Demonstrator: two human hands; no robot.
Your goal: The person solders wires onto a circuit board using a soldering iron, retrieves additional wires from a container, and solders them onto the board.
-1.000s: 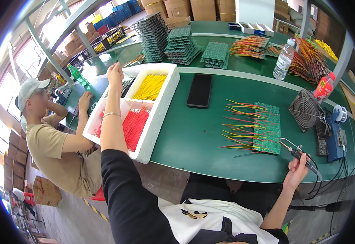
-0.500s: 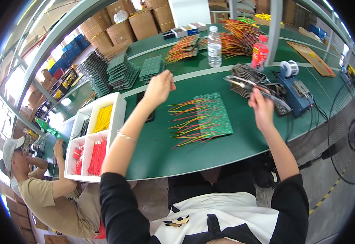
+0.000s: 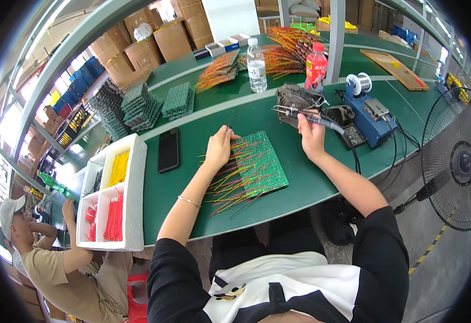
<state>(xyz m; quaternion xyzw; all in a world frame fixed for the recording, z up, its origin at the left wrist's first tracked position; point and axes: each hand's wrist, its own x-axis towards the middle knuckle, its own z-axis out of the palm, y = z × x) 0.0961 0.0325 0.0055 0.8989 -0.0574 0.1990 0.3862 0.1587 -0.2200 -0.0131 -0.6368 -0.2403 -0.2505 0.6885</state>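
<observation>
Board (image 3: 268,161) carries red, yellow wires (image 3: 226,183); dark wire (image 3: 231,119), apparently unattached, pinched in left hand (image 3: 219,147), board's 10 o'clock; right hand (image 3: 312,138) grips soldering iron (image 3: 321,119).

Dark phone (image 3: 168,150) lies flat on counter (image 3: 160,200), left. Clear bottle (image 3: 257,69) stands far side; red bottle (image 3: 316,70) right of it. Black fan (image 3: 463,159) at right. Cardboard boxes (image 3: 172,44) far left.

Free tabletop (image 3: 308,180) right of board (image 3: 268,167); benchtop fan (image 3: 292,97) beyond
</observation>
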